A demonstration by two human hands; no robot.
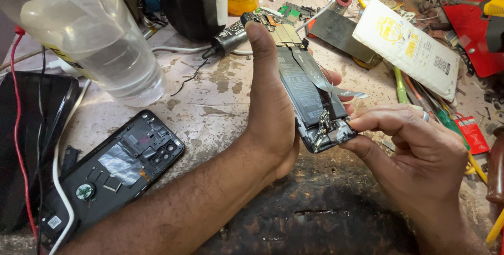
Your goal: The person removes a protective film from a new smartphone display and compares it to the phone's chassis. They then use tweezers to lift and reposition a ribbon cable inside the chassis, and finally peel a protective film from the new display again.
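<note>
Head view looks down on a cluttered repair bench, with an opened phone [310, 97] held upright at the centre of the frame. The left hand [270, 113] is wrapped around the phone's left edge, palm against the side and thumb reaching to the top, grasping it firmly. The right hand [415, 145] sits at the lower right, thumb and forefinger pinched together at the phone's bottom corner, touching the small board and connectors there; whether anything lies between the fingertips cannot be told. A thin flat ribbon cable [320, 79] runs loose across the dark battery and sticks out to the right.

At the lower left lies the removed back cover [113, 168], inside up, beside a white cable [58, 181]. A clear plastic bottle [89, 34] with liquid leans at the upper left, and a white packet [407, 45] rests at the upper right among tools.

Judging from this, the loose ribbon could crease or tear if the pinching fingers pull sideways. The phone could slip, being held only along one edge. The leaning bottle near exposed electronics is a spill risk.
</note>
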